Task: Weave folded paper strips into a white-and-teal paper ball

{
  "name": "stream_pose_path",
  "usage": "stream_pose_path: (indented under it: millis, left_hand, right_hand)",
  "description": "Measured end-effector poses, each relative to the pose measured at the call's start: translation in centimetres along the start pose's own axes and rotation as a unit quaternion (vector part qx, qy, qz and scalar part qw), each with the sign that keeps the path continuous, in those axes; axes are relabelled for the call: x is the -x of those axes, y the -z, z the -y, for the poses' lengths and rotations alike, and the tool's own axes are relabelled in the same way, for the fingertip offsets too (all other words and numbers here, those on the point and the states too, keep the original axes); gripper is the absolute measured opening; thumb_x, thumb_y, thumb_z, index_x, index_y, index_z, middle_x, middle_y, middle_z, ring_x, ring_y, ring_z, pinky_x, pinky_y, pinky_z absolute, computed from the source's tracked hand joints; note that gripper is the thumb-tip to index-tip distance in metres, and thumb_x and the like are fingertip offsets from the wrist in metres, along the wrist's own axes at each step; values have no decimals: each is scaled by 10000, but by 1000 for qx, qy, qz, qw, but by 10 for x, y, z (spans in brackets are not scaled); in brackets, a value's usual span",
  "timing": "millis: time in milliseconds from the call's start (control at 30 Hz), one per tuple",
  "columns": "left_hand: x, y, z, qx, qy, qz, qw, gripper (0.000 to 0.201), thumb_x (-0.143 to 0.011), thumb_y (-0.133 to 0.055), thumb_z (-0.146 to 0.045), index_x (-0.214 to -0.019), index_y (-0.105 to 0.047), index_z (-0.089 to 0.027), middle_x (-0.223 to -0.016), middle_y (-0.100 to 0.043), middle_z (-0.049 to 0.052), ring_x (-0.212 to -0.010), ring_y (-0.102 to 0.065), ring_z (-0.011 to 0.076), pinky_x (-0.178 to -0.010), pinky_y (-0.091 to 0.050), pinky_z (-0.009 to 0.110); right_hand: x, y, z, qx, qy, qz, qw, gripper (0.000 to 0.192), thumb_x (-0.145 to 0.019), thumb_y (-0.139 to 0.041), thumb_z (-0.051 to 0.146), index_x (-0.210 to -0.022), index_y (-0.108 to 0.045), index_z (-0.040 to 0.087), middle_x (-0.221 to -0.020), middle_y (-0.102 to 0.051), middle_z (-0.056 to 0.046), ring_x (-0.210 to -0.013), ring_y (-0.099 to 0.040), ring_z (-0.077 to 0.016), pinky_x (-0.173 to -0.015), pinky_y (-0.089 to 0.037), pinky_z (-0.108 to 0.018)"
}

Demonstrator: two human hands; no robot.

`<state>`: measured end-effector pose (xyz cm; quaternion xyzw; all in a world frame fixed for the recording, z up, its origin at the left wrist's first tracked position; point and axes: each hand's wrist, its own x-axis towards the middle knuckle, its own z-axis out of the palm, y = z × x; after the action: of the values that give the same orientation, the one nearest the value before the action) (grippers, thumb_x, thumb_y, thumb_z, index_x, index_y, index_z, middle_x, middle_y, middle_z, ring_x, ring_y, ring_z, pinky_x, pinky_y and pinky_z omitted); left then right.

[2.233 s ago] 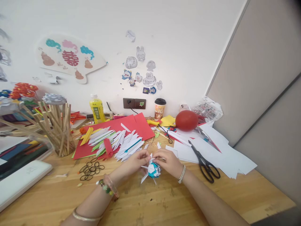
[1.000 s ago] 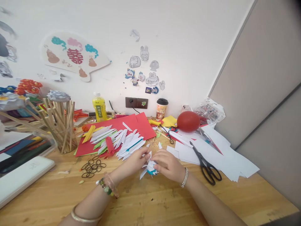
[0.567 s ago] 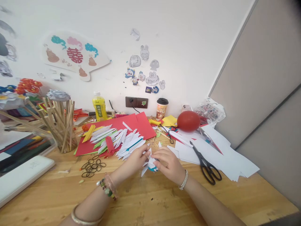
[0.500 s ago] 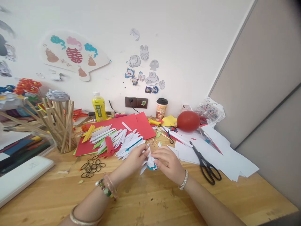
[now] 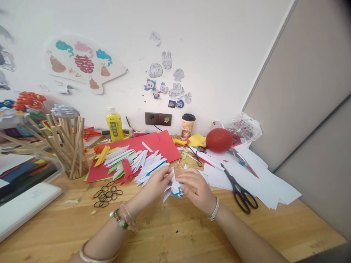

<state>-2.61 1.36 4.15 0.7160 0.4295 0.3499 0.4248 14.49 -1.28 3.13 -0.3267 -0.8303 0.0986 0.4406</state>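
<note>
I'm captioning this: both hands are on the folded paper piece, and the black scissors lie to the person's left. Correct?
The side is wrong: the head view shows the black scissors to the person's right. Left hand and right hand are on the folded paper piece.

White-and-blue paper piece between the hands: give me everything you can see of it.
The white-and-blue paper piece looks like folded paper: pointed white flaps with bright blue layers low down. One flap stands up at its top; another points out at lower left. The left hand and right hand hold it in their fingers, which partly hide it. Contact with the table can't be told.
</note>
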Motion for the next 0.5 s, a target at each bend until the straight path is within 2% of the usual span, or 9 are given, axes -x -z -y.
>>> stream_pose_path:
  millis: [300, 500]
  left_hand:
    - [-1, 1, -1, -14, -5, 7, 1000, 221, -793, -387, -374, -670, -398, -191, -606, -411, -48, -552, -419, 109, -535, -367, 226]
    - [-2, 2, 1, -42, -6, -43, 998, 212, -787, -397, -359, -658, -400, -190, -617, -402, -45, -575, -395, 115, -529, -348, 220]
  right_hand:
    - [1, 1, -1, 5, 9, -4, 1000, 285, -896, -364, 229, -1072, -588, 227, -1008, -652, -52, -921, -548, -189, -837, -399, -396]
    - [2, 1, 0, 31, 52, 12, 998, 279, -855, -437, 193, -1080, -592, 249, -1019, -655, -26, -954, -515, -200, -835, -410, -407]
